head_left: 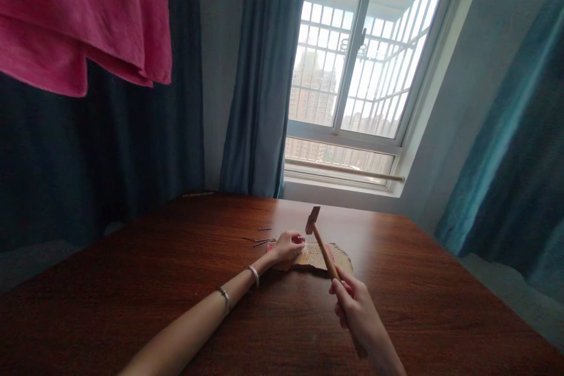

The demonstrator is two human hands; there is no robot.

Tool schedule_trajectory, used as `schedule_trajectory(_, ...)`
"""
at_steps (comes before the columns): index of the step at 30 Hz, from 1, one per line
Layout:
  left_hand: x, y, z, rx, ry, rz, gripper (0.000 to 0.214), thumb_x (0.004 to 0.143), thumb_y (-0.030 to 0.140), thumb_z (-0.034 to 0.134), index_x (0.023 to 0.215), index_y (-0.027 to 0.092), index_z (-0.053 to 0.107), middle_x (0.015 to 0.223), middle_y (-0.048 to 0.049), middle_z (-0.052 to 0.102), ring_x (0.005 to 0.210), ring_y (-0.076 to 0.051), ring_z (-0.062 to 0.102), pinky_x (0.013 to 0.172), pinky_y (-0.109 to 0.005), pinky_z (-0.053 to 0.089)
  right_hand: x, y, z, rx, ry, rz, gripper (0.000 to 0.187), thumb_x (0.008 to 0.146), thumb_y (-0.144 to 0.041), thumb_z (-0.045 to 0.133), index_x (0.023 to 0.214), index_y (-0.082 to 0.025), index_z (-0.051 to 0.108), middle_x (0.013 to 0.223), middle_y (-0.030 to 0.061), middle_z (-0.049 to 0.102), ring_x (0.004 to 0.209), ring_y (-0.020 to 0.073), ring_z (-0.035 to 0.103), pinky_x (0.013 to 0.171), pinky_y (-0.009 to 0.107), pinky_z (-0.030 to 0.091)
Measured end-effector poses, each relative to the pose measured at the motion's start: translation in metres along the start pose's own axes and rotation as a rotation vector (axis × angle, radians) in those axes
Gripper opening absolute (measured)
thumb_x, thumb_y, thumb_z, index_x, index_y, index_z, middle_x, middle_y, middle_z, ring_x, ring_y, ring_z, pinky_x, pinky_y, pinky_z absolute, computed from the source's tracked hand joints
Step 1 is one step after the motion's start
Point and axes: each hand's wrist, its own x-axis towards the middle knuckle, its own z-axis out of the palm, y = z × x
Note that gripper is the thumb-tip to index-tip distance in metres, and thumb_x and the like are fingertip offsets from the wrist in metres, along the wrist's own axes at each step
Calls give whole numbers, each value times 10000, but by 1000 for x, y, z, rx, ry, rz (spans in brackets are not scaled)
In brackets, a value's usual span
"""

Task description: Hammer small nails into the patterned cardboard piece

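Observation:
A small hammer (320, 239) with a wooden handle and metal head is raised over a flat, pale piece of board (314, 255) dotted with small holes, lying on the brown wooden table (176, 282). My right hand (350, 302) is closed around the lower end of the handle. My left hand (288, 245) rests on the board's left part, fingers pinched together just below the hammer head; what they pinch is too small to make out. Several thin nails (259, 240) lie on the table just left of that hand. Two bracelets circle my left forearm.
A window (352, 76) with a grille lies beyond the table's far edge, flanked by teal curtains (259, 82). A pink cloth (83, 17) hangs at the upper left. Grey floor shows to the right of the table.

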Motion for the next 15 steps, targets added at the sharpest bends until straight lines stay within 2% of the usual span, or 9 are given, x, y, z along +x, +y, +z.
schedule_trajectory(5, -2, 1, -6, -60, 4, 8, 306, 656, 366, 602, 796, 103, 669, 765, -70, 673, 696, -171, 584, 613, -241, 411, -2, -2, 1, -1, -25, 2, 600, 730, -441, 504, 1230, -128, 394, 676, -35, 456, 367, 30, 341, 309, 164, 243)
schedule_trajectory(15, -4, 9, -4, 43, 44, 5, 333, 708, 424, 544, 690, 108, 646, 674, -49, 650, 623, -147, 543, 549, -221, 357, -1, -4, 4, 3, -19, 2, 543, 716, -463, 524, 1152, -147, 457, 676, -30, 471, 375, 32, 349, 310, 161, 246)
